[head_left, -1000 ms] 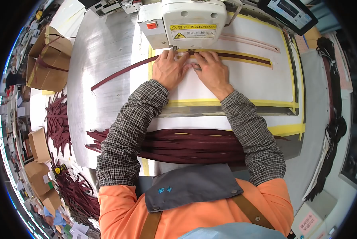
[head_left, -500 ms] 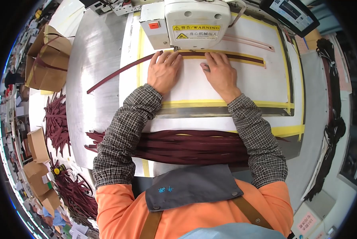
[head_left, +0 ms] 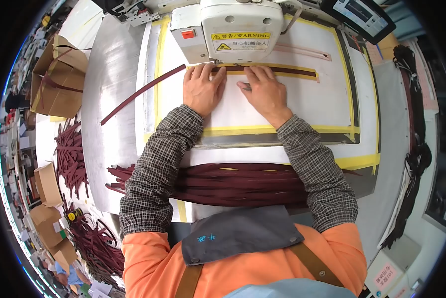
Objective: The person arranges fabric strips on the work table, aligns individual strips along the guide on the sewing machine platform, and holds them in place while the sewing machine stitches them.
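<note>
A long dark maroon strap point(head_left: 143, 94) runs across the white sewing template point(head_left: 223, 109), its left part lying over the metal table. Toward the right, it sits in a slot edged with yellow tape point(head_left: 295, 72), beneath the sewing machine head point(head_left: 240, 35). My left hand point(head_left: 203, 92) lies with its fingers stretched out over the strap, left of the needle area. My right hand point(head_left: 265, 94) rests just to the right, fingertips on the strap and thumb apart. A small dark grey thing shows at my right thumb; I cannot make out what it is.
A bundle of maroon straps point(head_left: 240, 184) lies along the table's near edge. More maroon straps point(head_left: 71, 156) are heaped at the left, near an open cardboard box point(head_left: 59, 84). A control screen point(head_left: 359, 17) stands at the far right. Dark cords point(head_left: 409, 89) hang along the right side.
The white template and strap have shifted left under the machine head. My right hand has moved left with them, while my left hand stays at nearly the same place.
</note>
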